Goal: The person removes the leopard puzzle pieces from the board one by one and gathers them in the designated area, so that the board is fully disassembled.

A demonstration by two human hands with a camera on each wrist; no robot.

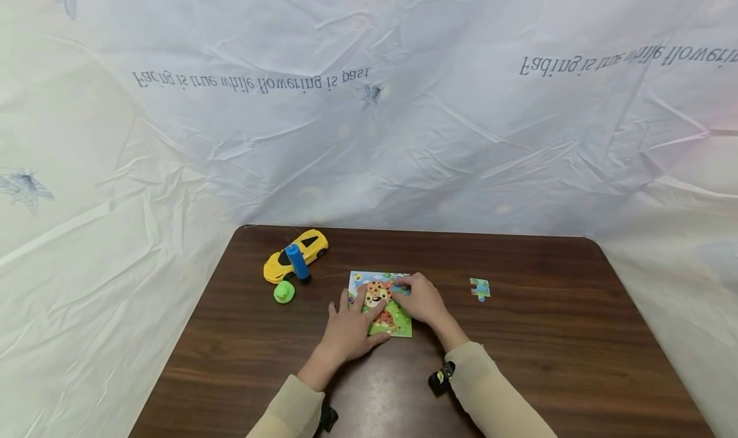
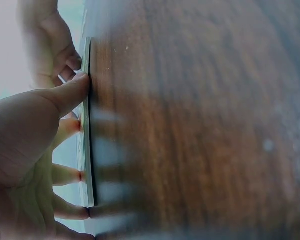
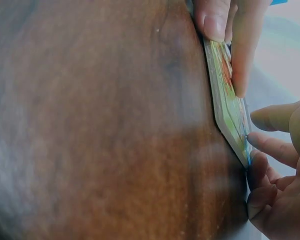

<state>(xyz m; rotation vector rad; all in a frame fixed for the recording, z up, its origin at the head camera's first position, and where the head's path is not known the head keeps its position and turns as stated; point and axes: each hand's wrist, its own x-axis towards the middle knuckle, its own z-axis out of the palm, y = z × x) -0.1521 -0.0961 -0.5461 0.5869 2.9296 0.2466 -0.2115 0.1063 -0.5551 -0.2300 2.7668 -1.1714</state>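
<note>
Left hand [image 1: 348,332] rests on the puzzle [image 1: 401,326], fingers spread; right hand [image 1: 423,300], whose grip I cannot tell, is nearer to the loose piece [image 1: 483,289], lying apart rightward.

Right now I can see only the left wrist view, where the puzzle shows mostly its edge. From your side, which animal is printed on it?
Observer: The head view shows a spotted cartoon leopard on the jigsaw puzzle.
Operator: Thank you. Does any part of it lie apart?
Observer: Yes, one loose jigsaw piece lies on the brown wood-grain table, to the right of the puzzle.
Operator: And which is the biggest toy to the left of the puzzle?
Observer: That is a yellow toy car.
</note>
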